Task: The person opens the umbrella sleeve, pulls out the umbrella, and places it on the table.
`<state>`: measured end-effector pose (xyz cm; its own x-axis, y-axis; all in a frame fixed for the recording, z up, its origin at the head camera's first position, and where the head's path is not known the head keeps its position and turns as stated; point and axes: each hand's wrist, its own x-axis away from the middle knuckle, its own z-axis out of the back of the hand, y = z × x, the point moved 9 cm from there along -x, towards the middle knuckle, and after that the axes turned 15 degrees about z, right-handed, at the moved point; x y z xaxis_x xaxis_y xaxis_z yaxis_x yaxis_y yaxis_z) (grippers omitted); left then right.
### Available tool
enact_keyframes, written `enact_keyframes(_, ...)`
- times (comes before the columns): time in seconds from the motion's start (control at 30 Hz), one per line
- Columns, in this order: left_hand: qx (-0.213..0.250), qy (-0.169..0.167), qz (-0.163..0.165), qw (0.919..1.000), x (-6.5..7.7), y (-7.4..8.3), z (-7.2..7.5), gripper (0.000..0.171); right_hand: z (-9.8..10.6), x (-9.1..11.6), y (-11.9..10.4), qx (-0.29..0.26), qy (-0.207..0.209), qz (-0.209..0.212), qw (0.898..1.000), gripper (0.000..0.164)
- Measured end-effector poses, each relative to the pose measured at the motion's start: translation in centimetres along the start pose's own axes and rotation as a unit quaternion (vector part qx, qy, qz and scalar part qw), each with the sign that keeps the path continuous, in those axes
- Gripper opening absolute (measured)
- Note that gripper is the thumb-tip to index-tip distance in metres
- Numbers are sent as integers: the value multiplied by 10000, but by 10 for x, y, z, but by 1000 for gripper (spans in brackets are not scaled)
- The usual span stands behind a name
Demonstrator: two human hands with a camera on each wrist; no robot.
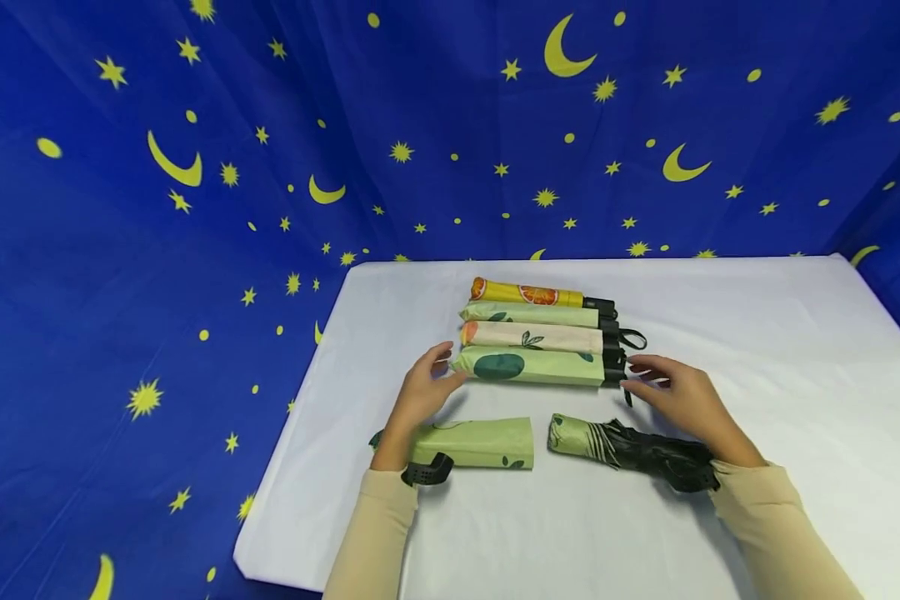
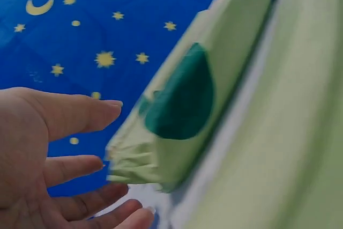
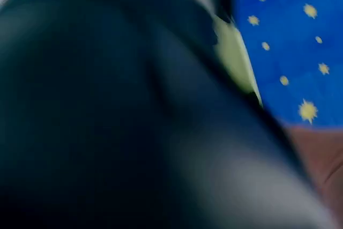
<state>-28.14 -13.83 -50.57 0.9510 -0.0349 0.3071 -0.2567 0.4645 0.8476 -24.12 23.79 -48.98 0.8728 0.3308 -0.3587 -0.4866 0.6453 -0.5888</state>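
Curtain (image 1: 450,100) is being seen behind a white table (image 1: 817,375). On it, four sleeved umbrellas (image 1: 536,337) are being shown lined up, seemingly finished. Nearer, an unsleeved umbrella (image 1: 633,450) and a loose sleeve (image 1: 483,443) are being seen apart; their joining and lining up are being judged still undone. The left hand (image 1: 422,393) is being held at one end of the row's nearest umbrella (image 1: 551,368), the right hand (image 1: 682,402) beside its handle (image 1: 613,367); nothing is being gripped, the hands being well apart, while actual contact is not being revealed.
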Motion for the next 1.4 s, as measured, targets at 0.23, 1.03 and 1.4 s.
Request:
enact_keyframes(0.23, -166, -134, 155, 9997, -6, -9, -19, 65, -23, -3, 6, 275, -294, 113, 9991, 51)
enact_keyframes(1.03, 592, 11, 268, 9979, -1, 1, -15, 59, -14, 7, 12, -283, 272, -70, 9992, 46)
enact_keyframes(1.4, 1830, -94, -308, 9826, 33, 35, 20, 62, 17, 0, -35, -3515, 575, -110, 9344, 47)
